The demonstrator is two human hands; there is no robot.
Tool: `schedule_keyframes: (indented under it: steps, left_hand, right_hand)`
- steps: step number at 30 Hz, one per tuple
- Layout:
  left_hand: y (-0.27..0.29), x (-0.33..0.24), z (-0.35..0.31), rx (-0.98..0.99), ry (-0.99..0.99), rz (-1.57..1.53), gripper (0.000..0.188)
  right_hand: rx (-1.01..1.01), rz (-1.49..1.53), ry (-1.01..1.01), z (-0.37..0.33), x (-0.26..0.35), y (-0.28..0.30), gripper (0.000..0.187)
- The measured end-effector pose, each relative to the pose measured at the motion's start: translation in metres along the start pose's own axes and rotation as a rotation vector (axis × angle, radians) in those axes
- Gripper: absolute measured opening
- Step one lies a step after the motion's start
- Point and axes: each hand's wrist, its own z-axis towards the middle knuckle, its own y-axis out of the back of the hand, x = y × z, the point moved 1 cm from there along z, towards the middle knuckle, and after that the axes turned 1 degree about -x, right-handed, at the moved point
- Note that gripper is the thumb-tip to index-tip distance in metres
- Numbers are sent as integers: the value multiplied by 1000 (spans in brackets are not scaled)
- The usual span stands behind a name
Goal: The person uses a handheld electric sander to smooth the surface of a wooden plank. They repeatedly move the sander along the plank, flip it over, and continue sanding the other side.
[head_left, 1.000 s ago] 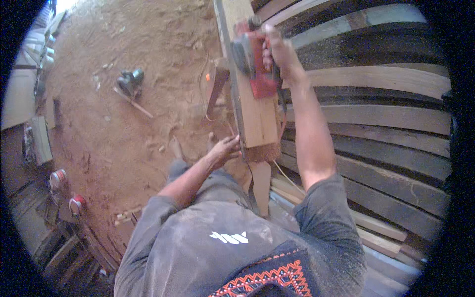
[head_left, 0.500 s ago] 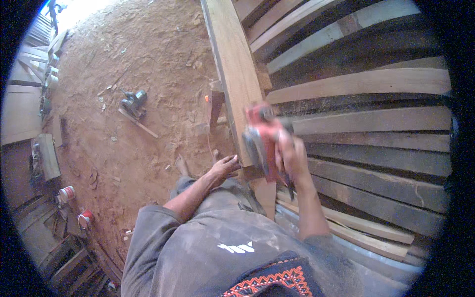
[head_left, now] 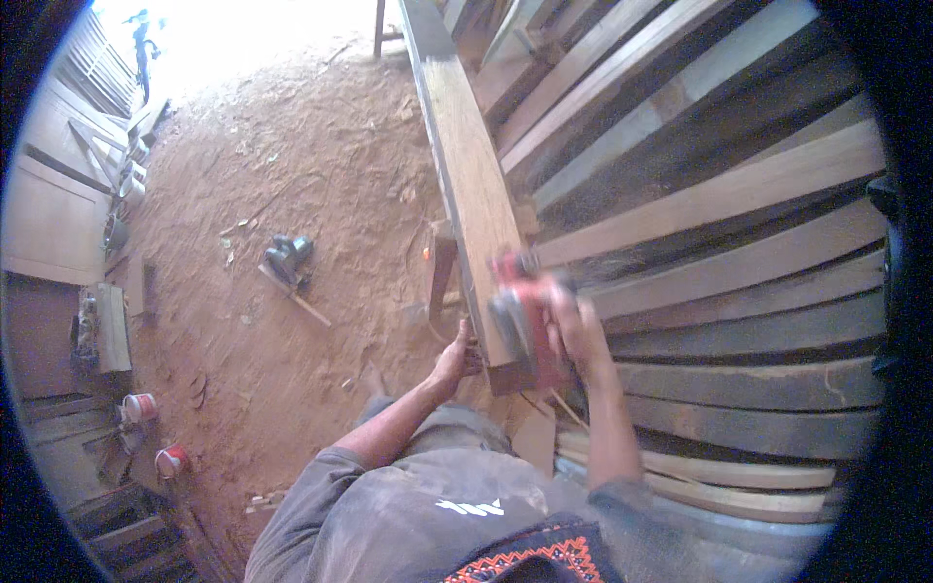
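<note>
Fingers of the right hand [head_left: 580, 330] grip the red power planer [head_left: 540, 328] at the near end of the timber beam [head_left: 476, 185], which points lengthwise ahead, the left hand [head_left: 455, 363], fingers loosely spread, at its left side.

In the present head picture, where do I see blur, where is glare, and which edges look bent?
Head view: the red power tool and right hand look motion-blurred, while the left hand is clearer; head view: a bright patch washes out to white at the upper left; head view: stacked boards look bowed toward the right rim, probably partly fisheye distortion.
</note>
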Motion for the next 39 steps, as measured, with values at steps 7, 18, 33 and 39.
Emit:
schedule_keyframes:
  steps: [7,18,33,39]
  left_hand:
    - [-31,-35,-24,-201,-144,452,102]
    - [117,-59,-90,-1,-249,-62,70]
    - [-76,-125,-148,273,-522,-125,73]
    - [-157,-240,-239,585,-1024,-3,64]
  right_hand:
    - [-314,154,-345,-145,-18,46,56]
    - [-348,175,-459,-160,-73,40,55]
    - [-239,323,-264,-147,-83,31,52]
    - [-263,347,-258,-143,-92,27,55]
